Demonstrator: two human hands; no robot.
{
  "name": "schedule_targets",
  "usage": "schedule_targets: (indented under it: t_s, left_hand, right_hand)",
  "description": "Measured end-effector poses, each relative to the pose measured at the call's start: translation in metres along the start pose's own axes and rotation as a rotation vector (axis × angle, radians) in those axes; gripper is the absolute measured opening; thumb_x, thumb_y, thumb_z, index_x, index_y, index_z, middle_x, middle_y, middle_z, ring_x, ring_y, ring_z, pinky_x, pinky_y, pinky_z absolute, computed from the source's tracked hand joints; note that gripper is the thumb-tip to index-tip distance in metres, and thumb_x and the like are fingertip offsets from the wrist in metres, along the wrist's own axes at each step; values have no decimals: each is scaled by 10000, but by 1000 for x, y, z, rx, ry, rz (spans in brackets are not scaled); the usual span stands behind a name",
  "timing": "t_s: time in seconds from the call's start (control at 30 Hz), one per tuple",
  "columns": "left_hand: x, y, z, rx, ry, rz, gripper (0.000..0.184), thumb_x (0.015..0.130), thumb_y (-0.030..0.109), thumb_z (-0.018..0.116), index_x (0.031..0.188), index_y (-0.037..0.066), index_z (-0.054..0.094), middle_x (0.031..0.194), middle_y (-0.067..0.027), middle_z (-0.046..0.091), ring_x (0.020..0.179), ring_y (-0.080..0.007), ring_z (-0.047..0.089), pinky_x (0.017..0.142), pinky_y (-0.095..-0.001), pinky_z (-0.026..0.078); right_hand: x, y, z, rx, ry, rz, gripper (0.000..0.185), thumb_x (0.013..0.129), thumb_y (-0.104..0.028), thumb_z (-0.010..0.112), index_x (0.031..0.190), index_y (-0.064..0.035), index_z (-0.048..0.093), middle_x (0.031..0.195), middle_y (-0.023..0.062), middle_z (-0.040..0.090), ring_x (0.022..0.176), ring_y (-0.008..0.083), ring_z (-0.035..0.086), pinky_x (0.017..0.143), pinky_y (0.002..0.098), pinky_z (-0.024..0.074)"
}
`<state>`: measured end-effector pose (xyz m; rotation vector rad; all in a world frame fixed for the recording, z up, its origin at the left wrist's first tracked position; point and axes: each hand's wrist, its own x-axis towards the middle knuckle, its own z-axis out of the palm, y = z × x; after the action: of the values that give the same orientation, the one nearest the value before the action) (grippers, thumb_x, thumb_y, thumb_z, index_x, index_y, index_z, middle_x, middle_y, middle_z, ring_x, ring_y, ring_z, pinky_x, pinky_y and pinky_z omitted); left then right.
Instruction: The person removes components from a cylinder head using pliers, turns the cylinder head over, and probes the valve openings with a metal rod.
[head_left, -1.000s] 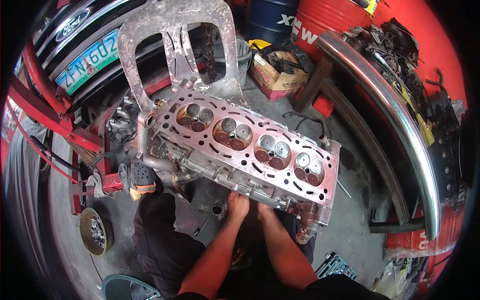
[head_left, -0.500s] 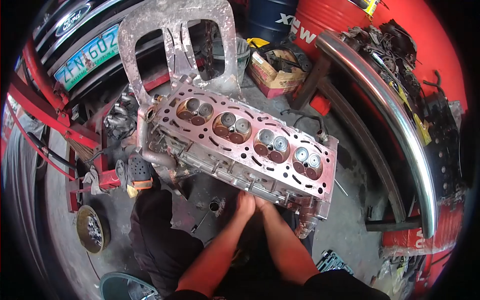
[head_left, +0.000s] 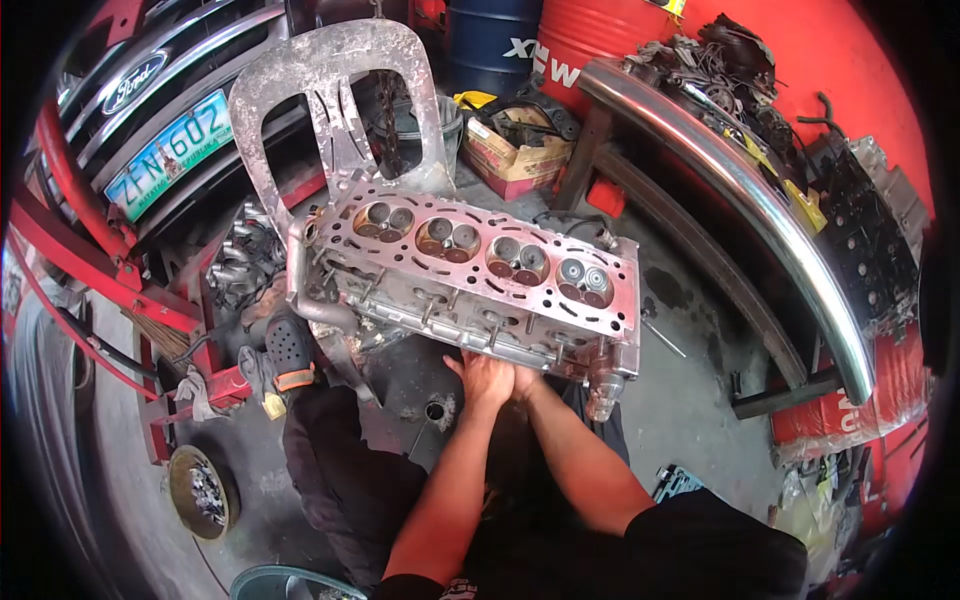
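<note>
Engine head point(head_left: 474, 232): left hand point(head_left: 487, 379) now shows more at its near edge, one finger spread; right hand point(head_left: 526, 383) adjoining. Fingers' grip: cannot tell.

This is a vehicle repair workshop. A cylinder head point(head_left: 470, 262) lies face up on a worn, stained chair point(head_left: 335, 90), and the front grille point(head_left: 175, 75) of a Ford, with its number plate point(head_left: 168, 155), is close by. Around it are a blue drum point(head_left: 490, 50) and a red drum point(head_left: 590, 35), a heap of greasy metal parts point(head_left: 725, 90), a chrome bumper bar point(head_left: 740, 190), a bowl point(head_left: 203, 492) of small metal pieces, and a stained concrete floor point(head_left: 700, 430).
</note>
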<state>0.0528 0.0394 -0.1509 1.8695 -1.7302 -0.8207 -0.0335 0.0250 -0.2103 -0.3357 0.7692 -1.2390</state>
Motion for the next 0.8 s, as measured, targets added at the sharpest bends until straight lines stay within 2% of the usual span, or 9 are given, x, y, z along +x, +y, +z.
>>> schedule_targets:
  t_s: [0.1,0.13,0.2,0.43,0.5,0.6,0.63,0.7,0.8]
  left_hand:
    - [-6,13,-32,230,-171,65,590,976,418,264,1463,94,342,1538,-154,285,1433,-337,198,1138,-602,94]
    - [-4,-3,-16,-43,-213,-11,590,981,426,268,1458,87,346,1530,-173,288,1417,-353,230,1143,-537,144]
    - [8,-18,0,-310,-246,-88,592,985,434,272,1453,80,350,1522,-192,291,1400,-369,262,1147,-472,194]
    - [52,-29,17,-902,188,-255,376,926,252,497,1132,-39,615,1165,-214,634,1044,-263,610,884,-392,494]
    - [25,3,-1,-387,257,-280,382,932,236,490,1183,-33,593,1228,-207,606,1104,-266,585,937,-388,469]
    - [5,37,47,-514,648,-326,409,951,230,475,1262,-30,531,1306,-196,553,1183,-291,529,1010,-382,417]
    - [6,34,50,-553,780,-331,421,957,228,470,1289,-29,511,1332,-192,536,1209,-300,510,1035,-380,400]
    - [28,-21,17,-646,109,-258,439,970,253,458,1304,-31,492,1340,-197,523,1216,-318,498,1049,-398,387]
    - [33,-43,41,-951,141,-338,469,976,278,431,1331,-27,459,1361,-192,494,1233,-307,472,1057,-405,365]
  right_hand:
    - [17,7,-13,-436,27,-230,489,927,-299,600,1337,-64,477,1259,80,527,1143,211,490,965,354,435]
    - [17,6,-9,-645,70,-345,473,926,-304,604,1323,-71,492,1239,72,535,1124,207,499,938,348,452]
    - [0,1,16,-458,101,-278,460,925,-301,609,1310,-75,500,1234,74,537,1120,206,499,933,346,454]
    - [1,15,-2,-199,2,-171,447,976,-349,494,1334,-82,475,1331,81,500,1172,221,479,1011,385,402]
    - [21,27,-28,-315,-44,-256,443,986,-339,469,1345,-80,462,1353,87,487,1185,225,472,1033,392,386]
    - [40,46,-52,-309,-96,-306,437,1002,-324,432,1362,-76,443,1386,95,469,1205,231,461,1067,403,363]
    - [28,34,-26,-30,-75,-191,439,999,-318,436,1362,-70,440,1389,99,465,1206,234,462,1063,409,368]
    - [12,20,0,257,-24,-81,442,996,-312,441,1362,-65,436,1391,103,462,1208,236,462,1058,416,374]
    - [22,30,-37,82,-97,-214,476,987,-371,432,1362,-77,439,1386,98,471,1206,251,472,1055,431,380]
